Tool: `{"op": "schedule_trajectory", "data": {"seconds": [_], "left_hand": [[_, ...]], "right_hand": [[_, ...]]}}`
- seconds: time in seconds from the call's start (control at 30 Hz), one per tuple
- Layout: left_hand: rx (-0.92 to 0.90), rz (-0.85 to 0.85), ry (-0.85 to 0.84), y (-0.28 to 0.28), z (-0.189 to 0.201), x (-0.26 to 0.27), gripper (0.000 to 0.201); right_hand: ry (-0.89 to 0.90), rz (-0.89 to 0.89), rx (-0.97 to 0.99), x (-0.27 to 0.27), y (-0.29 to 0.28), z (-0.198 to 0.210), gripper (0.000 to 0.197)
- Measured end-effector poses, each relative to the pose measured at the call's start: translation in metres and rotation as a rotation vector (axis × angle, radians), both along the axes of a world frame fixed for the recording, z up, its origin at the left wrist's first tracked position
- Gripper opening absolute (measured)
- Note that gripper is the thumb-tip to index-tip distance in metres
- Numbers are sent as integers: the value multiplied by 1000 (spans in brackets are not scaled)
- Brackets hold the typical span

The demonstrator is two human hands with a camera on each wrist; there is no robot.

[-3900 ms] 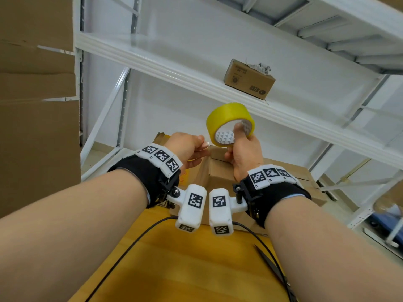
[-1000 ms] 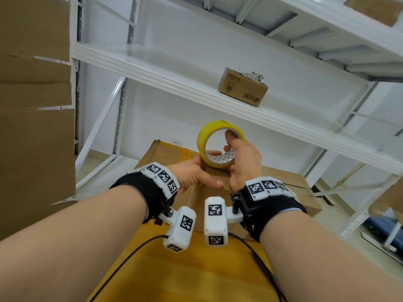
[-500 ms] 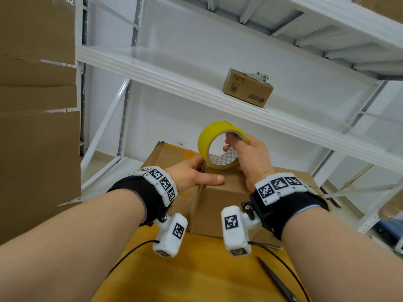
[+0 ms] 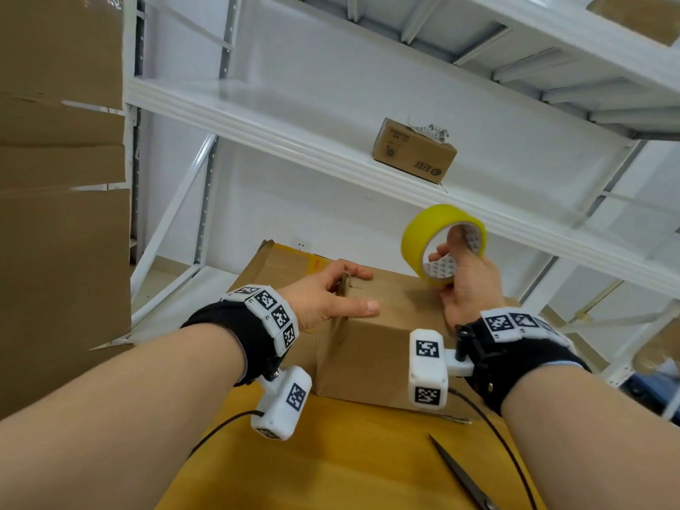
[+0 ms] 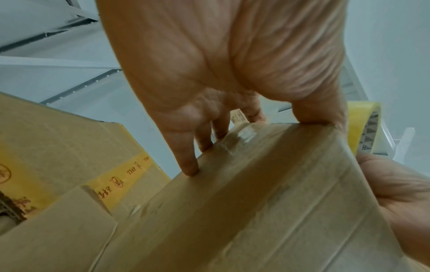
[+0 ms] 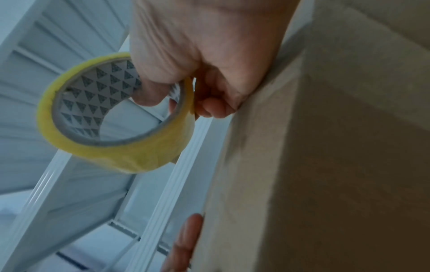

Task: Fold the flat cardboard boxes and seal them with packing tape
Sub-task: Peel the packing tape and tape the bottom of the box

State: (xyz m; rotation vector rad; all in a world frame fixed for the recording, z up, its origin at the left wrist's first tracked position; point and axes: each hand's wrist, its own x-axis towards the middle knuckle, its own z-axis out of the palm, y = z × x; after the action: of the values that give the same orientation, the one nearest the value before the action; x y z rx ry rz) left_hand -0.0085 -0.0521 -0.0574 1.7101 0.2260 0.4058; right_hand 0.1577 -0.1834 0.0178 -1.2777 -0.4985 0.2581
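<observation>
A folded brown cardboard box (image 4: 371, 347) stands on the wooden table (image 4: 331, 465). My left hand (image 4: 353, 292) lies on its top left edge, fingers (image 5: 188, 162) straight and pressing on the cardboard, thumb along the top. A glossy strip of clear tape (image 5: 242, 136) shows on the box (image 5: 256, 211) under those fingers. My right hand (image 4: 452, 259) holds the yellow tape roll (image 4: 415, 241) just above the right part of the box top. Its thumb sits inside the patterned core and its fingers curl round the roll (image 6: 121, 152) beside the box (image 6: 325, 165).
Black scissors (image 4: 460, 476) lie on the table at the front right. Behind the box lies another carton with yellow printed tape (image 4: 287, 259). Large cardboard sheets (image 4: 55, 233) stand at the left. A white metal rack (image 4: 294, 141) behind carries a small box (image 4: 414, 150).
My right hand has carried the tape roll to the right, away from the left hand. The left hand has spread flat on the box's left edge.
</observation>
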Motion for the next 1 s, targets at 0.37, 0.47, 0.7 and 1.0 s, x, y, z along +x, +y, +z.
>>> {"op": "schedule_trajectory", "data": {"seconds": [0.37,0.47,0.7,1.0], "left_hand": [[-22,10,4,-2,3,-4,54],[-38,18,-1,-3,5,-5,53],[-142,-20,61,1,16,-9,48],[-179,13,31,7,12,-8,41]], "right_hand": [[9,144,-151,-30,22,-1,35],[37,312,-251,-42,29,0,58],[98,332,-272,-41,27,2,65],[44,267,-315,-36,35,-6,77]]}}
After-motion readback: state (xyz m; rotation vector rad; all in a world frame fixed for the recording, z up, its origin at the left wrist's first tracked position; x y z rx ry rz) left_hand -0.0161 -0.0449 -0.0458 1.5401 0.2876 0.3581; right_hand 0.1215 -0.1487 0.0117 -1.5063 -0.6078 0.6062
